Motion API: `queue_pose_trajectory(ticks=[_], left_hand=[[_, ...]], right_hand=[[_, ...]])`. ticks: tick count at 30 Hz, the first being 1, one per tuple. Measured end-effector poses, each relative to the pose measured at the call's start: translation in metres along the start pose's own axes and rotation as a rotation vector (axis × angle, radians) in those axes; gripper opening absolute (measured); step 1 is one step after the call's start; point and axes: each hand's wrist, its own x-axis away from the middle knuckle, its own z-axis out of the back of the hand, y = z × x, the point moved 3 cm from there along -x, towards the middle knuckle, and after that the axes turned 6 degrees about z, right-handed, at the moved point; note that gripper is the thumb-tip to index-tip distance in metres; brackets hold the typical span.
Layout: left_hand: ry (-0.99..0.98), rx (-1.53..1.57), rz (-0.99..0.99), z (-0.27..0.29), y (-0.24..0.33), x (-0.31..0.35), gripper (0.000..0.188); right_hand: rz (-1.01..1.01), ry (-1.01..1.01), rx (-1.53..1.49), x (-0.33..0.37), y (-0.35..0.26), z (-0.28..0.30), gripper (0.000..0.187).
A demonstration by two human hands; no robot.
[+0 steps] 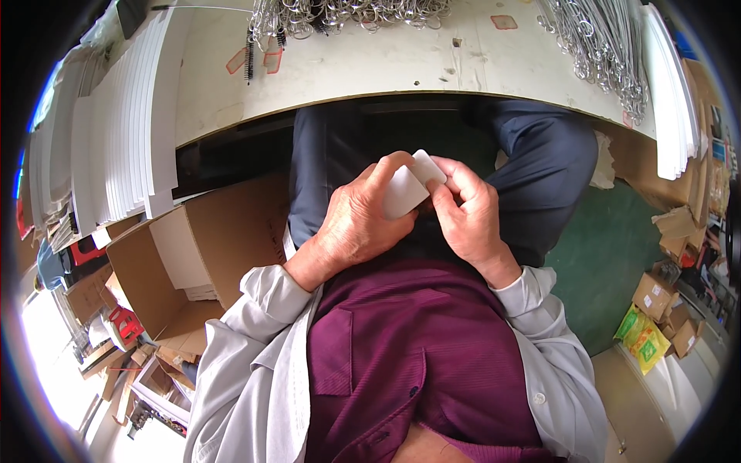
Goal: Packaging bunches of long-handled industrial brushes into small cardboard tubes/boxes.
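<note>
Head view, looking down at the lap: both hands are together over dark trousers, just below the table edge. Left hand curls around a small white card, fingers wrapped over its top left edge, thumb hidden behind it. Right hand pinches a second white card at its corner, fingers bent and closed on it; this card overlaps the first and is tilted. Both cards are held in the air above the lap, not on the table. How many cards are in the stack is not clear.

White worktable runs across the top. Wire spiral bindings are heaped at its far edge, more wire loops at the right. White sheet stacks stand fanned at the left, another white stack at the right. An open cardboard box with white sheets sits just left of the left forearm. Green floor is on the right, with small cartons and a yellow packet beyond. Maroon shirt and grey sleeves fill the lower middle.
</note>
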Motion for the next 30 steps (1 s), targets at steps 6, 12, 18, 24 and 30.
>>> queue_pose_trajectory(ticks=[6, 12, 18, 24, 30], left_hand=[[0.02, -0.01, -0.006, -0.005, -0.005, 0.001, 0.063], [-0.008, -0.079, 0.145, -0.009, -0.008, 0.001, 0.065], [0.074, -0.151, 0.041, -0.007, -0.009, 0.001, 0.062], [0.166, -0.136, 0.009, -0.005, -0.003, 0.003, 0.059], [0.197, -0.098, -0.074, -0.007, -0.003, 0.002, 0.056]], right_hand=[[0.25, 0.001, 0.238, -0.001, -0.006, -0.002, 0.026], [0.059, 0.042, 0.073, -0.002, -0.001, -0.008, 0.019], [-0.087, 0.033, -0.028, -0.009, -0.001, -0.012, 0.013], [-0.127, 0.076, -0.21, -0.015, 0.002, -0.017, 0.011], [-0.241, 0.094, -0.305, -0.015, 0.001, -0.01, 0.011]])
